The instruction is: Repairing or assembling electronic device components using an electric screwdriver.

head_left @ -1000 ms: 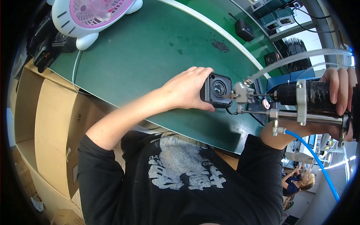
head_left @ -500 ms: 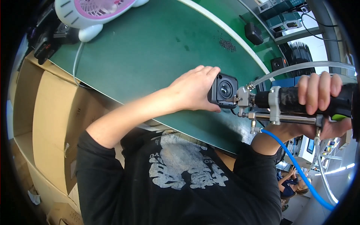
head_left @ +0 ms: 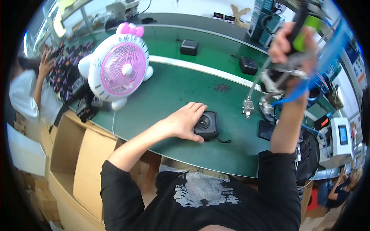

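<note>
From where I stand, the left hand [head_left: 185, 124] has its thumb and fingers bent around the left side of a boxy black camera [head_left: 209, 125], which sits on the green counter [head_left: 165, 88], round lens showing and a short black strap [head_left: 224, 141] trailing off to its right. The right hand [head_left: 283, 44] is raised over on the right, its fingers wrapped about a black-and-lime power screwdriver [head_left: 304, 32]; the grip is blurred, so I can't make out each finger. The tool's metal nozzle [head_left: 248, 107] hangs to the right of the camera, well apart from it, and a blue hose [head_left: 296, 91] crosses by the wrist. Just left of that forearm lies a flat black slab [head_left: 266, 130]. Beyond the camera, a patch of tiny dark pieces [head_left: 222, 87] is scattered, and past a white strip [head_left: 185, 68] sit two black cases [head_left: 189, 47]. To the left stands a white fan [head_left: 98, 77] with a pink grille and bow, beside a heap of dark devices [head_left: 67, 73]; a co-worker's hand [head_left: 45, 64] reaches in there. An open cardboard box [head_left: 90, 165] is at the near left, and a white machine [head_left: 335, 144] with a blue screen is at the right.
</note>
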`<action>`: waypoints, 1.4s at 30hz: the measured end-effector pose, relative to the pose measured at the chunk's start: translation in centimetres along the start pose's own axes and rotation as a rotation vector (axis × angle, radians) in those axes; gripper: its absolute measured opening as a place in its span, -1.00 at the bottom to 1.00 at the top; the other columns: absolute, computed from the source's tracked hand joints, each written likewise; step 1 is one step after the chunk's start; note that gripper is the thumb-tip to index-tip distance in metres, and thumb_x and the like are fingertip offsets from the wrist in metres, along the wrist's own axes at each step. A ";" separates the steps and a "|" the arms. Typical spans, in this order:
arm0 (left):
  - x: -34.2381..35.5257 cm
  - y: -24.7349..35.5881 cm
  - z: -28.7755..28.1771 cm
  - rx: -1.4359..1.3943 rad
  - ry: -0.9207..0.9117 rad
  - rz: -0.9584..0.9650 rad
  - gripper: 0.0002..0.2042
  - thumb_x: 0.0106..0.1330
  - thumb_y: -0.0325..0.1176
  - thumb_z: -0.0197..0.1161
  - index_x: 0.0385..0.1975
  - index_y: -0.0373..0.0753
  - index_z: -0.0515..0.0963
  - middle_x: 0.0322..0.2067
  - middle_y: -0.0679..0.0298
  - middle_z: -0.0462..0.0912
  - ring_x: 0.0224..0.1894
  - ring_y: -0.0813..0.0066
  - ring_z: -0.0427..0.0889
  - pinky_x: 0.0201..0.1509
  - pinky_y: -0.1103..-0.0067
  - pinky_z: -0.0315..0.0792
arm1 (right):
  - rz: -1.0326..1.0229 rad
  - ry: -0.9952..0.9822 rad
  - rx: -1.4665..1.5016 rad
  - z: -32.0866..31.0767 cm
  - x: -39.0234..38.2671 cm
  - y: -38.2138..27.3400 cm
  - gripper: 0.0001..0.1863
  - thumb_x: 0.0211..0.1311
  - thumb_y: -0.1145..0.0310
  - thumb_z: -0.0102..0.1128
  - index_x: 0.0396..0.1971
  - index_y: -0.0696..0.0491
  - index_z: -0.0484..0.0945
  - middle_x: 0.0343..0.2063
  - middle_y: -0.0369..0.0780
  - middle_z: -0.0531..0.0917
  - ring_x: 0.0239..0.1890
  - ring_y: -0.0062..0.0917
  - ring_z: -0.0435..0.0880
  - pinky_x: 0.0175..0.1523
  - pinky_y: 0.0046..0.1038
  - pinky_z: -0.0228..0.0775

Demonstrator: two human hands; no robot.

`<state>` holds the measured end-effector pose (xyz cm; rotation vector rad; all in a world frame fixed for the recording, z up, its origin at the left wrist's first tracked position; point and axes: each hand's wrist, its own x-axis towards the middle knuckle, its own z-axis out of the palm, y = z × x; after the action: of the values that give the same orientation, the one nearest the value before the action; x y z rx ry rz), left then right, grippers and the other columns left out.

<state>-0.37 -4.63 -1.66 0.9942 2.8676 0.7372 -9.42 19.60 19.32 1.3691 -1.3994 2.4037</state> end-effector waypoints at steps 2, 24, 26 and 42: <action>1.1 1.1 0.2 0.191 0.059 0.076 0.05 -0.10 -0.03 0.50 0.33 -0.51 0.08 0.16 -0.13 0.34 0.21 -0.02 0.35 0.34 0.31 0.26 | 0.009 0.059 -0.297 0.2 -1.1 1.7 -0.54 0.22 0.00 0.31 -0.32 0.18 0.52 -0.60 -0.28 0.55 -0.68 -0.66 0.48 -0.55 -0.61 0.32; 47.4 0.0 2.9 -0.121 0.452 0.244 0.00 -0.21 -0.15 0.64 0.22 -0.48 0.21 0.00 -0.08 0.50 0.05 0.08 0.54 0.19 0.33 0.42 | -0.039 0.034 -0.539 -0.9 -4.5 0.4 -0.38 -0.03 0.03 0.38 -0.32 0.35 0.44 -0.52 0.08 0.59 -0.37 0.00 0.64 -0.17 -0.16 0.49; 48.5 1.4 5.4 -0.147 0.278 0.191 0.08 -0.17 -0.05 0.64 0.28 -0.54 0.14 0.11 -0.18 0.43 0.21 0.08 0.45 0.28 0.38 0.33 | -0.048 0.047 -0.533 -1.6 -4.6 0.2 -0.38 -0.03 0.03 0.38 -0.30 0.36 0.44 -0.50 0.08 0.59 -0.35 -0.01 0.63 -0.17 -0.16 0.47; 44.1 -7.1 4.0 0.680 0.064 0.176 -0.14 0.01 -0.10 0.49 0.37 -0.03 0.23 0.22 0.12 0.43 0.16 0.05 0.44 0.22 0.25 0.40 | -0.164 0.100 -0.445 -1.4 -4.6 0.5 -0.39 -0.05 0.06 0.39 -0.34 0.40 0.46 -0.48 0.02 0.58 -0.38 -0.13 0.62 -0.21 -0.23 0.44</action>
<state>-38.99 18.15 -2.43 1.2973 3.1717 -0.2556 -7.73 21.98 15.46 1.1791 -1.5966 1.8798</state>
